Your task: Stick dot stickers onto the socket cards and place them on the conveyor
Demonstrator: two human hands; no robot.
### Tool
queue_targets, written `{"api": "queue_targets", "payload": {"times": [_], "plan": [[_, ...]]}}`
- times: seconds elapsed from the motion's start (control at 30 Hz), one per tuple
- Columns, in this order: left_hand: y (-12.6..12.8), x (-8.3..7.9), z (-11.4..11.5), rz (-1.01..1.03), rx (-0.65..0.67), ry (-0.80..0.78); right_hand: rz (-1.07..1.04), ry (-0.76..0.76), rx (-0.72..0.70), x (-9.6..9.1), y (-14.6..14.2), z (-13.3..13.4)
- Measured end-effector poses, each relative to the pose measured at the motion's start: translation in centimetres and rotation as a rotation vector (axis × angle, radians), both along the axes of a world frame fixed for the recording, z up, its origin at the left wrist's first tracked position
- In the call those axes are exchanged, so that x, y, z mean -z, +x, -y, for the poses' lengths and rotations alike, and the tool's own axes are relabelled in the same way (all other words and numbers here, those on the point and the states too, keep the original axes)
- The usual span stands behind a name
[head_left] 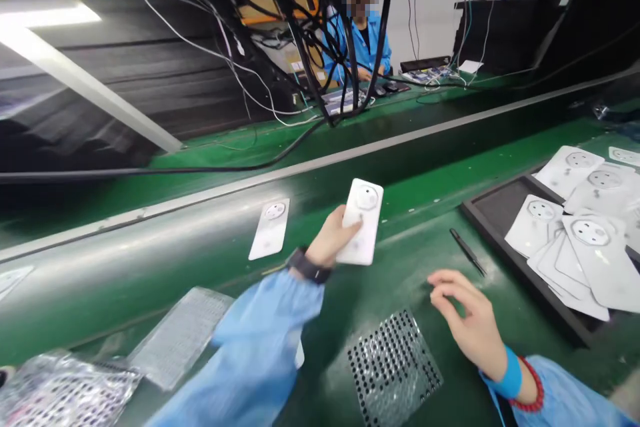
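Note:
My left hand (pixel 333 237) grips a white phone back cover (pixel 367 230) by its left edge, thumb across its face. The cover has a round camera ring with holes near its top. My right hand (pixel 465 313) is raised above the green bench, thumb and forefinger brought together in a pinch; anything between the tips is too small to make out. Below and left of it lies a clear sheet of black dots (pixel 395 367), some rows bare. Black tweezers (pixel 468 252) rest beyond the right hand. Another white back cover (pixel 270 230) lies left of my left hand.
On the right, a dark tray (pixel 525 287) bears a loose pile of white back covers (pixel 590 233). Clear plastic bags (pixel 183 333) lie at the lower left. Black cables (pixel 350 47) hang ahead, and a person in blue (pixel 370 40) sits across the bench.

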State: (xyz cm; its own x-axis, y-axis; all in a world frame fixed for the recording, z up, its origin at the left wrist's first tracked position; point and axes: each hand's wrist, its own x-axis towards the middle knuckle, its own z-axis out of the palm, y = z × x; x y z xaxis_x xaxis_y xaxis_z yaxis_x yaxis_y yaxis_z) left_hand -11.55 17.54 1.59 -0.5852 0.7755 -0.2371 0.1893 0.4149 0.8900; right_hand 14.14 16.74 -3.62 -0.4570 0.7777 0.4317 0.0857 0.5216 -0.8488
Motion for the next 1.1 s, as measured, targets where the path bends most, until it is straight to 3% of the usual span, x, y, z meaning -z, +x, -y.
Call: {"api": "queue_targets", "payload": {"times": [0.13,0.2,0.27,0.6,0.83,1.0,1.1], "plan": [[8.2,1.0,9.4,0.353,0.109,0.113,-0.035,0.099,-0.010,-2.2,-0.7,0.3],[11.1,1.6,12.4,0.528,0.088,0.175,-0.038,0.156,-0.067,-2.5,-1.2,1.0],[12.8,2.1,14.0,0.601,0.041,0.207,-0.027,0.182,-0.117,-2.3,-1.6,1.8],[14.0,2.2,15.8,0.436,-0.001,0.329,-0.001,0.369,-0.160,-2.3,-1.7,3.7],[14.4,2.2,16.8,0.281,0.054,0.308,0.070,0.644,-0.141,-1.7,-1.3,3.8],[14.4,2.1,17.1,0.308,0.030,0.308,0.173,0.856,-0.160,-1.2,-0.6,4.1],[14.0,1.9,17.0,0.385,-0.011,0.286,0.205,0.885,-0.200,-1.2,-0.4,4.3]]}}
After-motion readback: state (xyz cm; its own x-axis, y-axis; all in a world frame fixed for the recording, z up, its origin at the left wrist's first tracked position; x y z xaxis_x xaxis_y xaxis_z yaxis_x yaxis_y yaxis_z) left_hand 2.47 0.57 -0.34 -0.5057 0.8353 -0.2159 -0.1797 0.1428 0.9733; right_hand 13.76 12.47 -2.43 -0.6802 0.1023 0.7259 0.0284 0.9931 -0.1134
